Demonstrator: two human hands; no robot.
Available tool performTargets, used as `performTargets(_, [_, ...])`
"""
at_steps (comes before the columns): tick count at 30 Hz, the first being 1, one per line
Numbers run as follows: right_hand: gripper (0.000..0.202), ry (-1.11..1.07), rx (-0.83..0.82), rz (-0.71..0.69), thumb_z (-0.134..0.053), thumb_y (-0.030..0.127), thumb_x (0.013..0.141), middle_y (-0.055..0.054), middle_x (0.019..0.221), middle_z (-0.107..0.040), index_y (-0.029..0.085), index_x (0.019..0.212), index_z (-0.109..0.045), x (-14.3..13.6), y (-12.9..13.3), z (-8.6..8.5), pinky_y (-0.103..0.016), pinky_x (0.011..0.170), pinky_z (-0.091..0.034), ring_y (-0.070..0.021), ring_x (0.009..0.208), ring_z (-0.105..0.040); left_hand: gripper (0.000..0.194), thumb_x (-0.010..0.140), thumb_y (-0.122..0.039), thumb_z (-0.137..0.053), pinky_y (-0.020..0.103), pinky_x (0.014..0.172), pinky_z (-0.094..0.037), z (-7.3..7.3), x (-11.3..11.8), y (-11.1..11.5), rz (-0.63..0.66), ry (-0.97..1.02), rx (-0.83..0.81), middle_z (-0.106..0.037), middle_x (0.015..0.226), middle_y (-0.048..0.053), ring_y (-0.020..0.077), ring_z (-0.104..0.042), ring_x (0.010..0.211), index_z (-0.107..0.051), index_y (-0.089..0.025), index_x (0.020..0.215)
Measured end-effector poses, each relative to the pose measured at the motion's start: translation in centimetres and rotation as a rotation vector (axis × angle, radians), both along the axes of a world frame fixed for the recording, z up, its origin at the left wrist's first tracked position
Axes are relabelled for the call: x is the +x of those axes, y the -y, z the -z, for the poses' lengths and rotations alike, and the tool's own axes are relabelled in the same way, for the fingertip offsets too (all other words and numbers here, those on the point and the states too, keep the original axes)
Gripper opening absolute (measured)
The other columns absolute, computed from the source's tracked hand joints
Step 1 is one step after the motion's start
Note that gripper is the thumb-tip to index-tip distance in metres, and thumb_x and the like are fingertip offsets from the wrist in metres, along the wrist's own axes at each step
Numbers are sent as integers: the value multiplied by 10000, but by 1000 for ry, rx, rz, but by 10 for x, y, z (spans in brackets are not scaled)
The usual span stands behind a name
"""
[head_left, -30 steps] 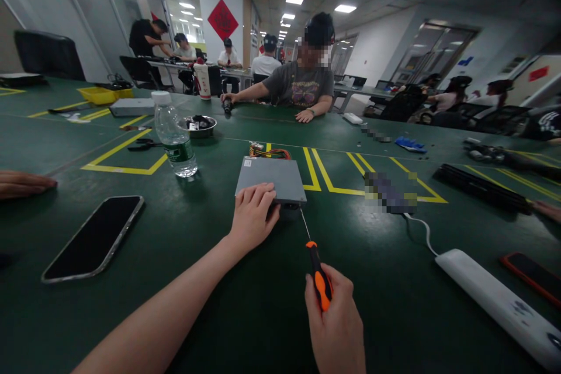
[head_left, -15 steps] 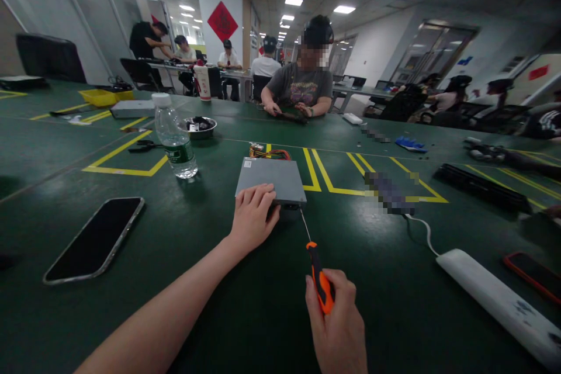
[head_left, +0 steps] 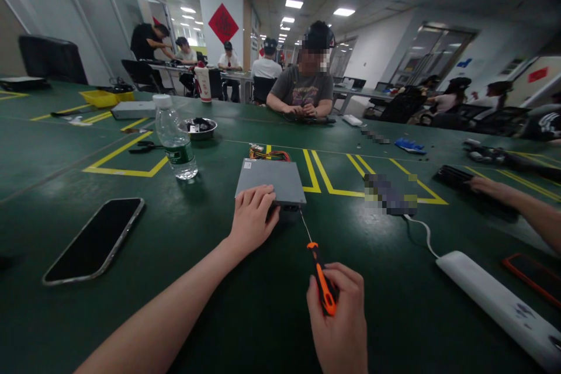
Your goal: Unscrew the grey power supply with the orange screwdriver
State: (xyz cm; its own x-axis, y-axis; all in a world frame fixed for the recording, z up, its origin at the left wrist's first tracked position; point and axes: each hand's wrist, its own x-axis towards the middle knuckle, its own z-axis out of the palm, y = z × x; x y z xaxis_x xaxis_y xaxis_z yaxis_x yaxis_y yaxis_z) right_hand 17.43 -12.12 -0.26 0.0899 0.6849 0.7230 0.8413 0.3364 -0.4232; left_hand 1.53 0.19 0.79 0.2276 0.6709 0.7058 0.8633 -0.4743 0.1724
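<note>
A grey computer power supply point(head_left: 275, 175) lies flat on the green table, its bundle of coloured cables point(head_left: 272, 155) at the far side. My left hand point(head_left: 254, 210) grips its near left part, fingers over the top and thumb against the front face. In my right hand point(head_left: 339, 315) is an orange and black screwdriver point(head_left: 323, 281), held by the handle between thumb and fingers. Its thin shaft points up and away from me, and the tip meets the lower right corner of the front face. The screw itself is too small to make out.
Left of me are a smartphone point(head_left: 94, 241), a water bottle point(head_left: 175, 146) and a metal bowl point(head_left: 200, 128) of dark parts. To the right lies a white power strip point(head_left: 491, 298). A co-worker's hand point(head_left: 491, 188) reaches onto a black part; another person point(head_left: 302, 90) sits opposite.
The screwdriver handle has turned within my right hand, its tip staying at the same corner. My left hand has not moved. A co-worker's arm has come in from the right.
</note>
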Motion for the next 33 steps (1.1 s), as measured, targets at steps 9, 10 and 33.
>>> performTargets(9, [291, 30, -202, 25, -403, 454, 904, -46, 838, -589, 203, 1012, -502, 9, 0, -3, -243, 532, -513, -168, 679, -636, 184, 830, -268, -496, 417, 876, -332, -1, 0, 0, 0, 3, -20, -585, 1175, 47, 240, -479, 1085, -525, -230, 1008])
performTargets(10, [315, 31, -186, 40, -401, 476, 897, -63, 867, -572, 196, 999, -504, 7, -1, -3, -258, 541, -521, -179, 703, -635, 182, 829, -269, -497, 416, 875, -332, -1, 0, 0, -1, 3, -19, -586, 1173, 47, 240, -480, 1083, -527, -230, 1005])
performTargets(33, [229, 115, -66, 4, -341, 282, 934, -110, 983, -566, 191, 1108, -460, 5, 1, 4, -317, 680, -543, -204, 865, -630, 176, 829, -262, -497, 417, 887, -334, -1, 0, 0, 6, 20, -32, -583, 1168, 49, 239, -477, 1085, -526, -228, 999])
